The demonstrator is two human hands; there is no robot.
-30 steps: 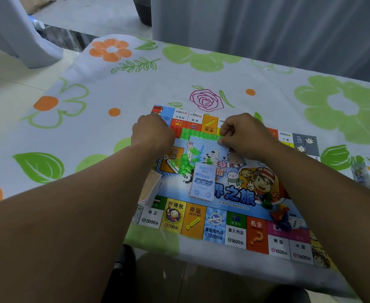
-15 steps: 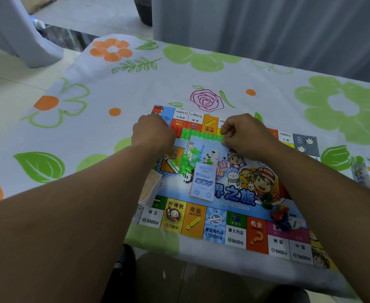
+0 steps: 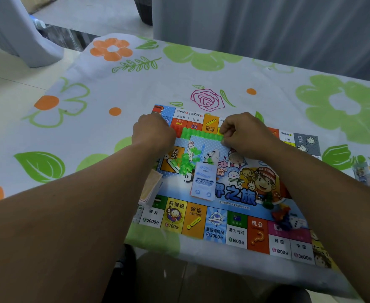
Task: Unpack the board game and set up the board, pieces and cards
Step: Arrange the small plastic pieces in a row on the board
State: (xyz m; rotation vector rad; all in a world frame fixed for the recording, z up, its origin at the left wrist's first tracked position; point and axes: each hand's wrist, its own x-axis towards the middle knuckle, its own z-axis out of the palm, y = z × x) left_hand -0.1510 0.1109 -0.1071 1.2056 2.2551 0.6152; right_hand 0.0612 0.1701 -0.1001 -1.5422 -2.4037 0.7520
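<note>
The green plastic strip of houses [image 3: 201, 134] is lying across the far half of the game board [image 3: 236, 235], its long axis running left to right between the two hands. The right hand [image 3: 243, 132] is pinching the strip's right end with curled thumb and forefinger, knuckles up. The left hand [image 3: 153, 132] is meeting the strip's left corner, back of the hand to the camera and fingers tucked out of sight, so its grip cannot be told. Both forearms are reaching forward over the board. Loose green houses [image 3: 186, 160] are piling just below the strip, likely the place for the next broken-off piece, beside a blue-and-white card stack [image 3: 203, 182].
</note>
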